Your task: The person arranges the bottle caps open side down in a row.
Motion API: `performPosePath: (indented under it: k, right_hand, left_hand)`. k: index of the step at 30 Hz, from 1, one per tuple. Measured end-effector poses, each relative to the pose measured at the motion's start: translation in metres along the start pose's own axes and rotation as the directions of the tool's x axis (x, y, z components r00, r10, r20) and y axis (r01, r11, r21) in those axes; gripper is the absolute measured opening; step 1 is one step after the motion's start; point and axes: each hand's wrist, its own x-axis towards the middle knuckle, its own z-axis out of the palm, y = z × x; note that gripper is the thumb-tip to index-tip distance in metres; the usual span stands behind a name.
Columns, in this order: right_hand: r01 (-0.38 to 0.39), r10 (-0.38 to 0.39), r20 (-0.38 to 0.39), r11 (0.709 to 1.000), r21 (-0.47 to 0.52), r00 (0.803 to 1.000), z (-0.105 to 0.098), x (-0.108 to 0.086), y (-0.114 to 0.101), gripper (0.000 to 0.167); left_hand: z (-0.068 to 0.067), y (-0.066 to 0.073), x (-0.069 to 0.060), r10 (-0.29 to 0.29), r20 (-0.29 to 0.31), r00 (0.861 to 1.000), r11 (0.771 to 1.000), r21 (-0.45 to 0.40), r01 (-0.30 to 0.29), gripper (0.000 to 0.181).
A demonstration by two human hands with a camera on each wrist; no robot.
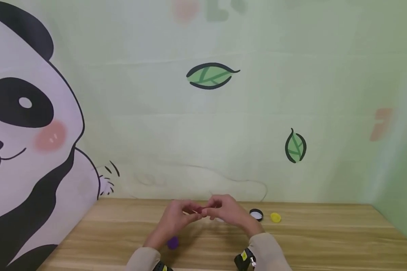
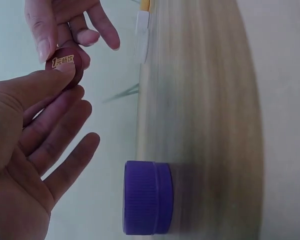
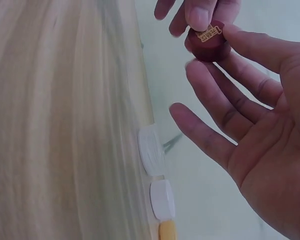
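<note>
A small dark red cap with gold print (image 2: 70,54) is held between both hands above the table. My left hand (image 2: 32,135) pinches it, thumb across its printed face, the other fingers spread. My right hand (image 3: 270,115) grips the cap's other edge between thumb and fingers. In the head view, the left hand (image 1: 176,218) and right hand (image 1: 228,211) meet at the cap, which their fingers mostly hide. A purple cap (image 1: 172,243) lies on the table beside the left wrist.
Right of the right hand on the wooden table (image 1: 325,233) lie a black-rimmed cap with a white inside (image 1: 256,215) and a yellow cap (image 1: 276,217). White caps (image 3: 151,150) stand near the back edge, before a printed wall cloth (image 1: 139,94).
</note>
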Motion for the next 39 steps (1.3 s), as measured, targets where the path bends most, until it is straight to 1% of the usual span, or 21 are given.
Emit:
performPosePath:
  k: [2,6,9,12,15,19,21,26,29,32,35,39]
  right_hand:
    - [-0.003,0.003,0.008,0.999,0.047,1.0,0.0,0.0,0.0,0.014]
    - [-0.017,0.015,0.017,0.993,0.118,1.0,0.0,-0.001,-0.002,0.016]
    - [-0.026,0.024,0.02,0.991,0.132,1.0,0.001,0.0,-0.004,0.014]
    - [-0.031,0.029,0.017,0.988,0.15,0.999,0.002,0.002,-0.004,0.012]
    - [-0.032,0.029,0.017,0.986,0.162,0.999,0.003,0.002,-0.003,0.012]
    - [-0.031,0.027,0.025,0.988,0.154,0.999,0.004,0.002,-0.003,0.014]
    - [-0.028,0.025,0.029,0.99,0.137,0.999,0.004,0.002,-0.004,0.014]
    - [0.01,-0.014,0.062,0.998,0.068,0.998,0.006,0.001,-0.005,0.019]
    - [0.035,-0.039,0.102,0.998,0.044,0.994,0.008,0.001,-0.006,0.022]
    - [0.051,-0.057,0.135,0.998,0.046,0.989,0.01,0.001,-0.007,0.022]
    - [0.055,-0.061,0.152,0.997,0.045,0.987,0.016,0.002,-0.006,0.019]
    - [0.054,-0.06,0.167,0.998,0.042,0.984,0.025,0.005,-0.004,0.017]
  left_hand:
    - [0.0,0.0,0.0,0.024,0.0,1.0,1.0,-0.006,-0.024,0.014]
    - [0.0,0.001,-0.001,0.05,-0.01,0.999,0.998,-0.034,-0.05,0.02]
    - [-0.002,0.003,-0.003,0.05,-0.005,0.999,0.997,-0.06,-0.05,0.022]
    - [-0.003,0.004,-0.003,0.039,0.017,0.999,0.996,-0.076,-0.037,0.024]
    - [-0.004,0.004,-0.004,0.029,0.038,0.999,0.997,-0.07,-0.026,0.027]
    - [-0.006,0.004,-0.004,0.012,0.056,0.998,0.999,-0.05,-0.009,0.026]
    - [-0.009,0.004,-0.004,-0.001,0.068,0.998,0.999,-0.046,0.004,0.025]
    - [-0.016,0.001,-0.006,-0.044,0.105,0.993,0.999,-0.019,0.047,0.024]
    - [-0.019,-0.001,-0.007,-0.065,0.135,0.989,0.997,-0.022,0.069,0.023]
    - [-0.022,-0.002,-0.008,-0.073,0.171,0.983,0.996,-0.047,0.082,0.022]
    - [-0.025,-0.003,-0.009,-0.069,0.207,0.976,0.994,-0.066,0.084,0.021]
    - [-0.028,-0.004,-0.012,-0.09,0.255,0.963,0.991,-0.07,0.111,0.023]
